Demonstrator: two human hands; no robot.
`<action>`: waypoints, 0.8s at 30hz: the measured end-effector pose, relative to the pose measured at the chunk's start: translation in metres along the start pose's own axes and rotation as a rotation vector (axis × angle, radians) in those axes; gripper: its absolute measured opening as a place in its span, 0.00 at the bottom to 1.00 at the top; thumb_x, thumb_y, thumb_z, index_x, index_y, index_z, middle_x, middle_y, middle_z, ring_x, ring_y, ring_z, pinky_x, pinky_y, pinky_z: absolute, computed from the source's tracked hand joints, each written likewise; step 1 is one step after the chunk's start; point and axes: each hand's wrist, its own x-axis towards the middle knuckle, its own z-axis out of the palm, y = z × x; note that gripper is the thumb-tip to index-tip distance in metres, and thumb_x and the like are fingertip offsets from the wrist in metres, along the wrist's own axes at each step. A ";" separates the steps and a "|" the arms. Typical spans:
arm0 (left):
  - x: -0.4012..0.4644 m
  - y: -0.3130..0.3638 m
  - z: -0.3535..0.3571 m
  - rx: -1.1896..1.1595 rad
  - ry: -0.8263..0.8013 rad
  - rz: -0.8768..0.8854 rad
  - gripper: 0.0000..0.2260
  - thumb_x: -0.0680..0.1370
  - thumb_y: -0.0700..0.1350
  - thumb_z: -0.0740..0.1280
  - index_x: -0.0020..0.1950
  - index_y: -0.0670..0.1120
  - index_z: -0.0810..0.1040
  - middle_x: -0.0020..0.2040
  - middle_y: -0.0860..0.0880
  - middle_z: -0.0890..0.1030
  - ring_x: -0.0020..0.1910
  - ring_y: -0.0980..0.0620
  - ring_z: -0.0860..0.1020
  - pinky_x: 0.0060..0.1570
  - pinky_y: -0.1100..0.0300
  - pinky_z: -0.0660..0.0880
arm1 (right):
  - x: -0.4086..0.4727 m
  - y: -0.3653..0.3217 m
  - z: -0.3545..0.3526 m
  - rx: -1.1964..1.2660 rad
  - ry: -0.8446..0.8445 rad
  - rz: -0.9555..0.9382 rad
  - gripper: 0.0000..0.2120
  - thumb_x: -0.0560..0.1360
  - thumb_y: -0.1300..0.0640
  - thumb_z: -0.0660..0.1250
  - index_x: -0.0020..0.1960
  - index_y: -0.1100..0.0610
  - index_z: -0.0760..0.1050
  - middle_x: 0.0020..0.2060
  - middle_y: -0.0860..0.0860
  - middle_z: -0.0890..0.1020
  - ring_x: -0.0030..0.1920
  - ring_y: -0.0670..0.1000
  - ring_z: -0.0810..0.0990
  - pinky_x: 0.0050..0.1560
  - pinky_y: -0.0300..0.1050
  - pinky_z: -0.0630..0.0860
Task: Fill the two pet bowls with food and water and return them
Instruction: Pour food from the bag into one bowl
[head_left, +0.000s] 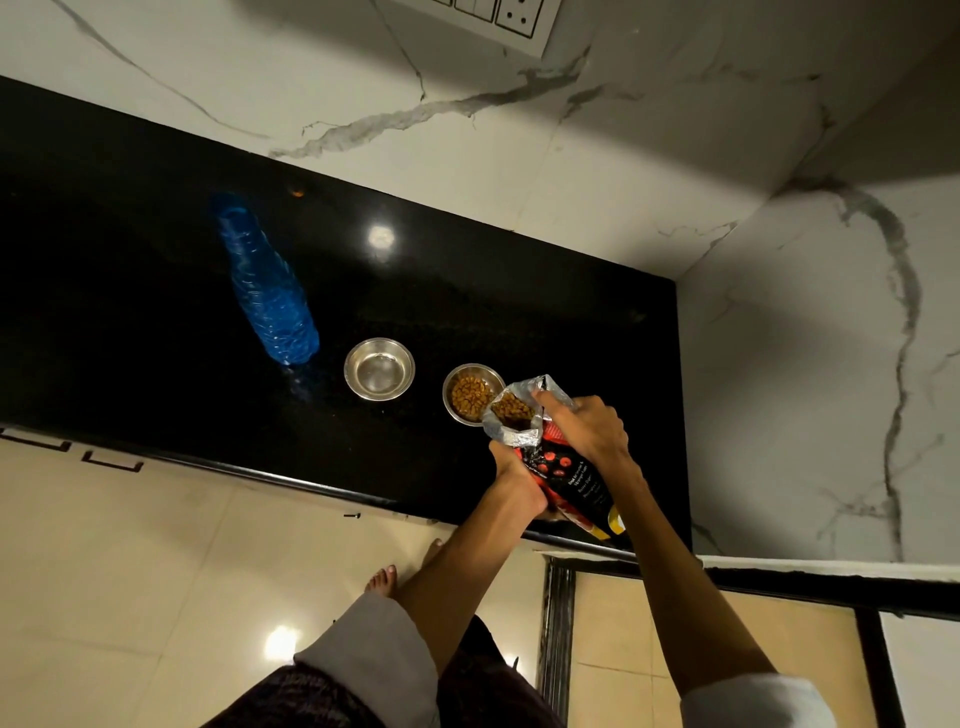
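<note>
Both the left hand (511, 480) and right hand (584, 428) grip the open food bag (561, 467), tilted toward the kibble-filled bowl (471, 395). The other bowl (379, 369) sits just left, beside a blue bottle (265, 286) on the black counter (130, 312).

The bench (156, 270) was polished black stone, glossy enough to mirror a ceiling light. Both bowls were shiny, smooth metal: the empty bowl (380, 369) gleamed inside, and the food bowl (471, 393) held dry, matt brown kibble. The bottle (265, 291) was ribbed, translucent blue plastic. The food bag (566, 478) was printed glossy film outside, with a crinkled silvery foil lining at its open mouth. The wall (519, 156) was smooth white marble-look tile with grey veins. The floor (130, 561) was glossy cream tile. The sleeves (379, 654) looked like soft, matt cloth.
</note>
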 end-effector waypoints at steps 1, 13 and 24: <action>0.000 0.000 0.000 0.006 -0.003 -0.004 0.44 0.76 0.76 0.43 0.61 0.43 0.82 0.59 0.36 0.82 0.62 0.35 0.78 0.68 0.34 0.68 | 0.000 0.000 -0.001 0.000 -0.001 -0.004 0.30 0.73 0.22 0.60 0.43 0.48 0.81 0.43 0.50 0.83 0.45 0.53 0.79 0.52 0.48 0.75; 0.002 0.001 0.002 -0.027 0.014 0.006 0.43 0.78 0.75 0.44 0.62 0.43 0.82 0.57 0.36 0.82 0.63 0.35 0.78 0.68 0.33 0.68 | 0.004 -0.002 -0.001 -0.018 -0.004 -0.032 0.27 0.74 0.23 0.61 0.44 0.46 0.81 0.41 0.48 0.78 0.46 0.54 0.78 0.52 0.49 0.74; 0.001 0.002 0.002 -0.050 0.024 0.026 0.42 0.79 0.74 0.43 0.60 0.43 0.81 0.54 0.36 0.82 0.51 0.37 0.79 0.58 0.36 0.71 | 0.006 -0.005 -0.001 -0.026 -0.009 -0.008 0.30 0.73 0.23 0.62 0.32 0.49 0.75 0.33 0.45 0.77 0.37 0.49 0.76 0.46 0.46 0.73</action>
